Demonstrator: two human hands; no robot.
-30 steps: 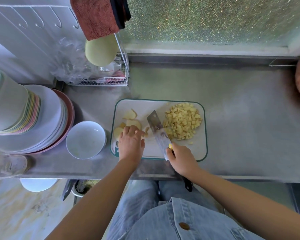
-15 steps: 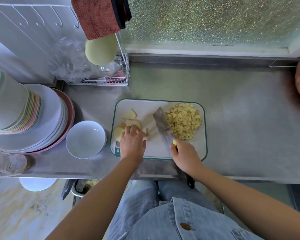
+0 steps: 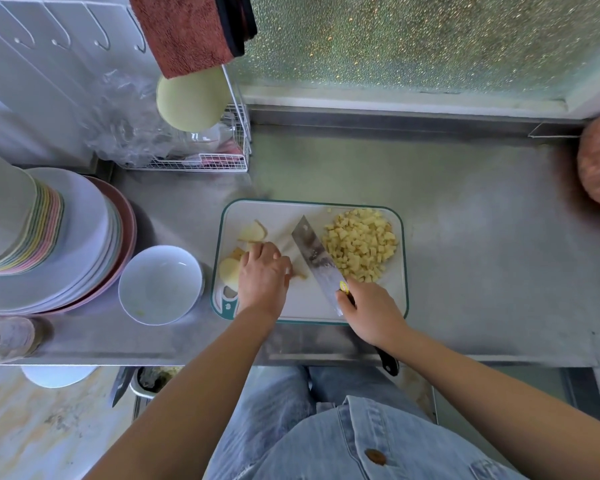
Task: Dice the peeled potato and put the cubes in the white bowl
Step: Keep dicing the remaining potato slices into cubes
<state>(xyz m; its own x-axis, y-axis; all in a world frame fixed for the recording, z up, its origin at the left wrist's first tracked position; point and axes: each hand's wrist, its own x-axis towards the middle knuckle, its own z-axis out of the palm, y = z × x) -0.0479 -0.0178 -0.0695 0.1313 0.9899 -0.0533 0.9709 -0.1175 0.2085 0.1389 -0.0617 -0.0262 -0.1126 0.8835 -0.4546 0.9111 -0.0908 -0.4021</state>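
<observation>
- At the far left of the surface (image 3: 482,258) stands a stack of plates (image 3: 66,244), no part of the job.
- Just right of it sits the white bowl (image 3: 160,284), upright and with no cubes in it yet. It is just beside the left edge of the cutting board (image 3: 281,216), so the left hand is the nearer one to it.
- On the board's left end lie the uncut potato slices (image 3: 230,270), one loose piece a little farther back.
- The left hand (image 3: 262,275) rests knuckles-up on those slices. Its fingers (image 3: 260,250) curl down over them and pin them to the board, though the tips are hidden under the hand.
- The knife (image 3: 314,252) comes next. Its broad blade runs diagonally from near-right to far-left and lies between the left hand and the cut pile.
- The right hand (image 3: 371,310) has its fingers wrapped round the handle just behind the blade, and the dark handle end sticks out past the wrist toward the body.
- On the board's right half, touching the blade's right side, is the heap of cubes (image 3: 361,245). Most of the potato looks diced.
- As I judge it, the next cut turns on this: the slices lie to the left of the blade, under the left fingers, so the edge must travel left and drop beside those knuckles.
- The cubes sit on the side away from the bowl and must cross the whole board to reach it.
</observation>
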